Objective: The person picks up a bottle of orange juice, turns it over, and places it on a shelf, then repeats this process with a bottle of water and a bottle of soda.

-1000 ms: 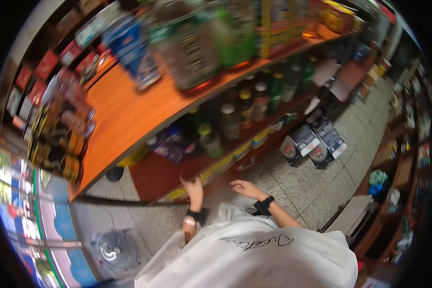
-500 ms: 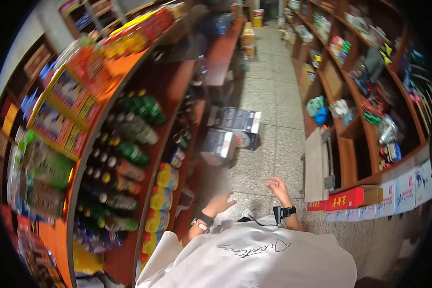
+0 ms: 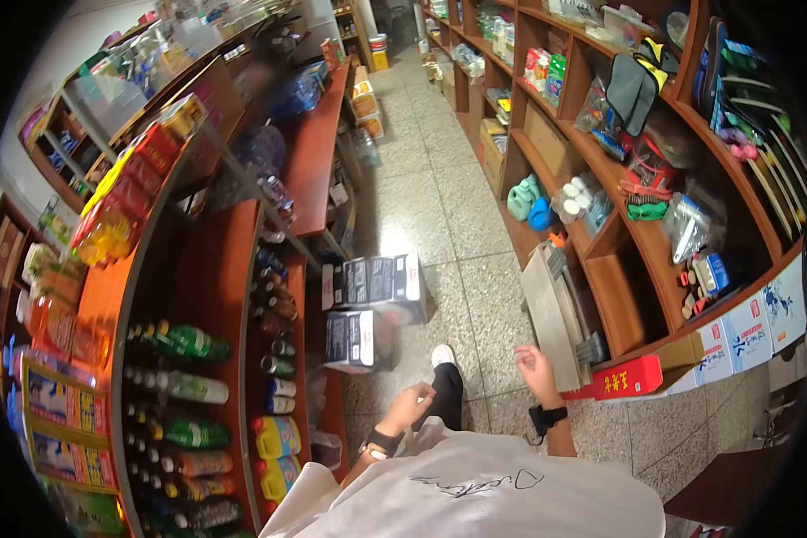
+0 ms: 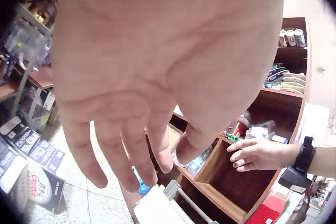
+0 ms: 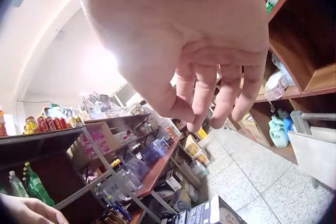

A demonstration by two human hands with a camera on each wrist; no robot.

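Observation:
Over the floor of a shop aisle, my left hand (image 3: 408, 408) hangs in front of my body, holding nothing. Its palm and loosely bent fingers fill much of the left wrist view. My right hand (image 3: 538, 372) is raised at the other side, also with nothing in it; in the right wrist view its fingers (image 5: 205, 87) droop, slightly curled. Nearest to the left hand are two dark printed cartons (image 3: 377, 280) on the floor and yellow-labelled jugs (image 3: 278, 437) on a low shelf. A red box (image 3: 632, 377) lies just beyond the right hand.
On the left, shelving holds green soda bottles (image 3: 188, 341) and, above, red and yellow packs (image 3: 139, 175). Brown cubby shelves (image 3: 623, 296) with assorted goods line the right side, with blue-and-white cartons (image 3: 735, 336) near their front. Tiled floor (image 3: 421, 188) runs ahead between them.
The head view has swung from the left shelf's orange top to look along the aisle. Both hands have come away from that shelf, and a white shoe now shows stepping forward.

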